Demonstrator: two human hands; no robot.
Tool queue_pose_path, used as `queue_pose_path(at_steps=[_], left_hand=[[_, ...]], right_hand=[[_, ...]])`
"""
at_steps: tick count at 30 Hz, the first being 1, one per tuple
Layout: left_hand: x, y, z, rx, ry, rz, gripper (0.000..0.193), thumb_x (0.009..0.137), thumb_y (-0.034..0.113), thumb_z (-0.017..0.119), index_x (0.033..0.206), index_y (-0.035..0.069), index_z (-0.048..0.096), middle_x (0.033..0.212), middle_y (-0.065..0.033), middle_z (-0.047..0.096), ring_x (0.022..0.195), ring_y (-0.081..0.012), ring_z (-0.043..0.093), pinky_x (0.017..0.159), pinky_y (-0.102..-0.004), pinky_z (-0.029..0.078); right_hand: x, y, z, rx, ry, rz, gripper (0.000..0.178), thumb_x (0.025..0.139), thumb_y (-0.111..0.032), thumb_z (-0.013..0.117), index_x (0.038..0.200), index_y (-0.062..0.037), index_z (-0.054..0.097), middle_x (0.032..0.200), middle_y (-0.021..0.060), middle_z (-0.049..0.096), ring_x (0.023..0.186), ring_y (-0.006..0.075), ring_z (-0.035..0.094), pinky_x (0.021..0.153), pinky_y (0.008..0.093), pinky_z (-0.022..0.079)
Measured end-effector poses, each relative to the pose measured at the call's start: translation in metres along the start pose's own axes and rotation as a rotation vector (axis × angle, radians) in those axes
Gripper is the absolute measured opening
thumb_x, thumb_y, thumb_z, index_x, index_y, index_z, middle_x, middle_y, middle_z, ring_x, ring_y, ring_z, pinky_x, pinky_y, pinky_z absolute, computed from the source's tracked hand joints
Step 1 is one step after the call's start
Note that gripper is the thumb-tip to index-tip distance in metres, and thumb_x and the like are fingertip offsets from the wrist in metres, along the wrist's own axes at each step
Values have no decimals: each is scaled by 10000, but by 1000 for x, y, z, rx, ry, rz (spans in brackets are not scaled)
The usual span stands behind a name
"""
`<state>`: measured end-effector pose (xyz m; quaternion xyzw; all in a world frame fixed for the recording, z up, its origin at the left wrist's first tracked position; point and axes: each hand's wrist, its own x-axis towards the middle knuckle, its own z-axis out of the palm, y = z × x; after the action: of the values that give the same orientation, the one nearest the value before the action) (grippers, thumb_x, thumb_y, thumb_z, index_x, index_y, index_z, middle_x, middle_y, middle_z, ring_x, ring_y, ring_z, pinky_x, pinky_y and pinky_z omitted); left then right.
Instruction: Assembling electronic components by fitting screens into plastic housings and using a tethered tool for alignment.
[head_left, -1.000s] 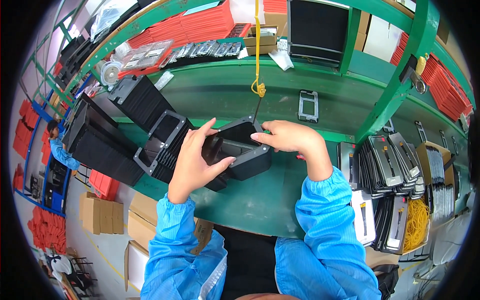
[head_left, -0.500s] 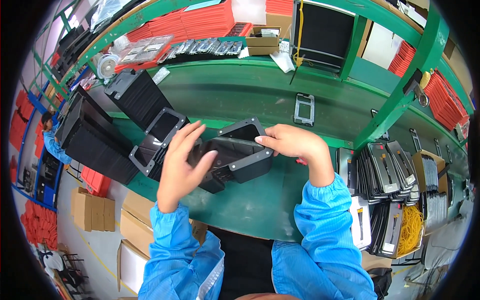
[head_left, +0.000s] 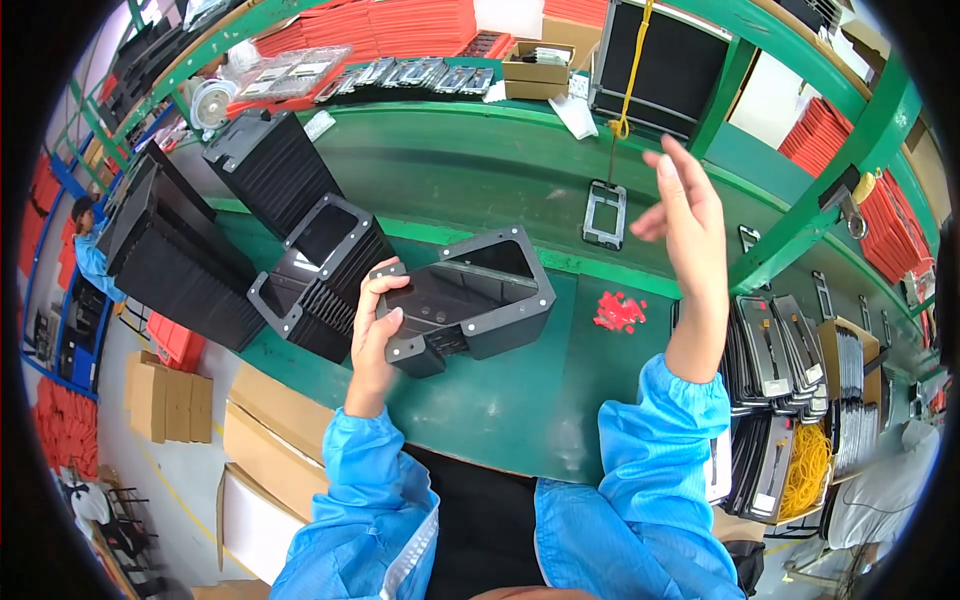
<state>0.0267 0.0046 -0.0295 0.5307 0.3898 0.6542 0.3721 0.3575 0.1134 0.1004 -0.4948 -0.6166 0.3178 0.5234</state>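
Observation:
A stack of black frames (head_left: 498, 322) with a glossy dark panel inside lies on the green table before me. At its left end, my left hand (head_left: 372, 335) grips the corner, with fingers and thumb on the edge. My right hand (head_left: 690, 225) is raised over the far right of the table, fingers stretched and apart, holding nothing. Just left of it, a grey rectangular frame (head_left: 604, 216) lies on the green conveyor, below a hanging yellow cord (head_left: 640, 70). Small red pieces (head_left: 620, 311) lie in a pile on the table beneath the right hand.
Another black frame stack (head_left: 340, 250) and tall black stacks (head_left: 180, 255) stand at left. On the right are piled dark panels (head_left: 770, 360) and a yellow cord bundle (head_left: 808, 468). A green post (head_left: 830, 180) rises at far right. Cardboard boxes (head_left: 170, 405) sit on the floor.
My right hand has left the black stack's far edge and moved up and right, fingers opening out. My left hand has come down onto the stack's left end and closed on it.

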Motion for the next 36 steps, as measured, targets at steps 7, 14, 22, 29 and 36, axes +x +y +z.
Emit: queue_pose_path(at_steps=[7,14,22,29,36], left_hand=[[1,7,2,190,5,75,365,873,223,549,1141,23,695,1503,-186,433,1382,-285,429,1169,-404,301],[1,-3,-16,223,-76,100,403,844,338,670,1112,42,722,1471,-202,442,1373,-307,438,1150,-433,327],[8,8,-22,358,-242,249,639,689,364,841,1234,73,676,1419,-199,465,1357,-334,453,1130,-446,369],[13,35,-21,306,-118,5,785,568,471,873,1228,83,700,1404,-204,482,1313,-367,507,1121,-480,388],[5,101,-42,1190,-8,525,766,513,437,872,1193,109,740,1379,-234,493,1315,-428,502,1152,-493,366]], right_hand=[[-36,-31,63,599,-1080,-104,448,1109,-378,465,1204,4,679,1207,152,684,666,164,665,667,333,564],[-89,-29,106,130,-1559,-520,333,1090,-226,455,1005,-10,695,963,115,645,882,293,641,823,381,522],[-94,-10,117,-315,-1251,-686,273,1064,-196,489,976,-7,666,966,102,643,901,309,623,832,404,524],[-76,-54,98,398,-1028,-101,390,1110,-331,470,926,-16,608,850,66,625,709,179,615,702,324,519],[-49,-44,36,382,-609,-185,402,1114,-351,467,901,-28,576,804,48,583,672,117,587,634,261,481]])
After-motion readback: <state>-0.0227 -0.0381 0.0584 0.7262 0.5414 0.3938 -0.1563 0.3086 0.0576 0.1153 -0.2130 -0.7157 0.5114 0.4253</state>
